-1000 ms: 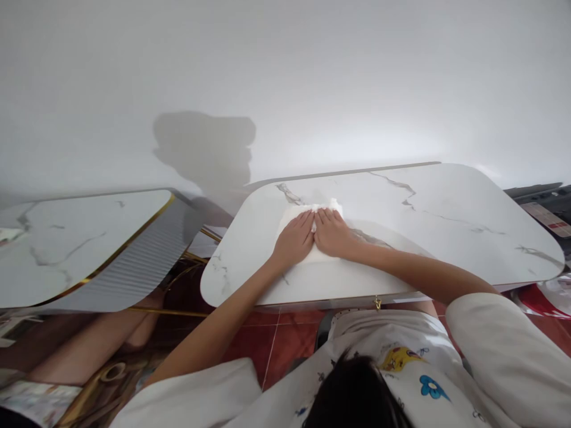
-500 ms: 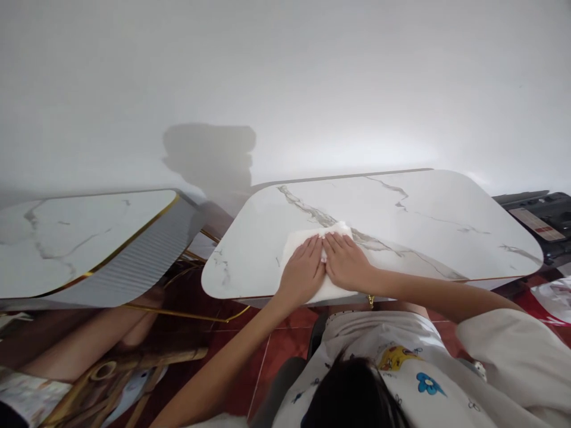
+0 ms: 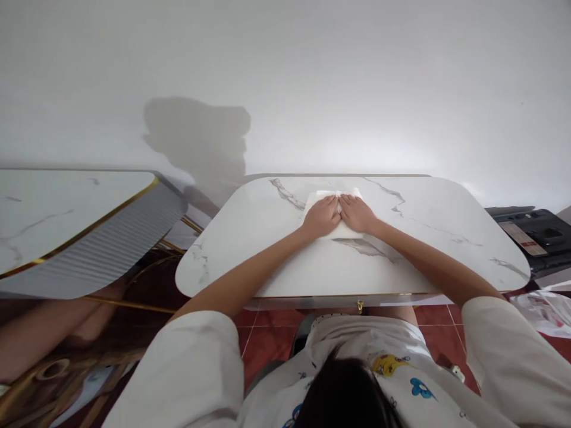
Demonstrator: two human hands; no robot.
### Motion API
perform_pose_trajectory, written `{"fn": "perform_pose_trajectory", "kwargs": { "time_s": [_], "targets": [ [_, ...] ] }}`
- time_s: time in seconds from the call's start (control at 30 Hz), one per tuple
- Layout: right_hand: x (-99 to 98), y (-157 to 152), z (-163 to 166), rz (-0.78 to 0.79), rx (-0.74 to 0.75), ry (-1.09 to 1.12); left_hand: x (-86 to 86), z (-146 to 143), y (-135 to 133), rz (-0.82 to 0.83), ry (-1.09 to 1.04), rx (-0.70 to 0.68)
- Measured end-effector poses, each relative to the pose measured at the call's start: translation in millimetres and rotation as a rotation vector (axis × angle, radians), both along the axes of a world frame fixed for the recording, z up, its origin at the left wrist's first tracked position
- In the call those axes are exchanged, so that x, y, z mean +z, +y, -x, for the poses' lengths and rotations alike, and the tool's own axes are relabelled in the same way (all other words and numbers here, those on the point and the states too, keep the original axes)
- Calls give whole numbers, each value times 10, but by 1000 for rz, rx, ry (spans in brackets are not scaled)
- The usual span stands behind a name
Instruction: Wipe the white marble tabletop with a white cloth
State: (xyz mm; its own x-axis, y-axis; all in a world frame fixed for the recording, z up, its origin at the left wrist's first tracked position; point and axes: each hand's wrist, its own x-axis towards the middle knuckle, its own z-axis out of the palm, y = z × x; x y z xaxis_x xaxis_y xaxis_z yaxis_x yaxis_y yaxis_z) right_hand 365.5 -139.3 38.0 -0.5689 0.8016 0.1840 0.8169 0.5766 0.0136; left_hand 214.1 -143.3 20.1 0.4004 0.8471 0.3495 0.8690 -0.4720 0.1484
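Two white sleeves (image 3: 196,362) are close by, one on each side of some dark hair (image 3: 345,392) and a white shirt (image 3: 352,334) with a blue flower on it. Low on the left is a brown wooden thing (image 3: 27,389), and just past it is someone else's bare leg (image 3: 53,327). Red floor tiles (image 3: 267,339) show under the bench (image 3: 250,238). A small gold thing (image 3: 360,306) is at the bench's near edge, too small to tell what it is. Over on the right is a see-through plastic bag (image 3: 546,312).

The bench has a white top with gray and brown lines and round corners. The white cloth (image 3: 347,232) lies flat on it, past the middle. The left hand (image 3: 322,216) and the right hand (image 3: 357,214) rest on the cloth, side by side. The grip of each hand is open: palms down, fingers straight and flat on the cloth, tips close together.

Off to the left is another white bench (image 3: 89,205) with a gold edge and a gray, ridged side. By the right end is a black thing (image 3: 554,229) with a label on it. Farthest back is a pale wall (image 3: 357,77) with a gray shadow (image 3: 200,131).
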Motion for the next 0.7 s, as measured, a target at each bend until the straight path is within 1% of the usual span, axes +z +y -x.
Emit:
{"fn": "perform_pose_trajectory", "kwargs": {
  "time_s": [0.07,0.17,0.3,0.4,0.5,0.6,0.7],
  "targets": [
    [15,257,67,20,-28,3,18,55,264,16,-20,-2],
    [41,576,197,47,-55,0,34,154,597,41,-52,45],
    [69,878,344,62,-57,15,34,265,912,46,-61,88],
    [76,1048,391,64,-54,33,37,294,1073,38,-18,96],
    [76,1199,376,83,-58,41,48,261,1192,3,44,98],
    [72,1328,307,87,-58,51,62,183,1274,-26,69,102],
    [62,1412,191,75,-64,66,80,69,1326,-52,63,74]
  ]
}}
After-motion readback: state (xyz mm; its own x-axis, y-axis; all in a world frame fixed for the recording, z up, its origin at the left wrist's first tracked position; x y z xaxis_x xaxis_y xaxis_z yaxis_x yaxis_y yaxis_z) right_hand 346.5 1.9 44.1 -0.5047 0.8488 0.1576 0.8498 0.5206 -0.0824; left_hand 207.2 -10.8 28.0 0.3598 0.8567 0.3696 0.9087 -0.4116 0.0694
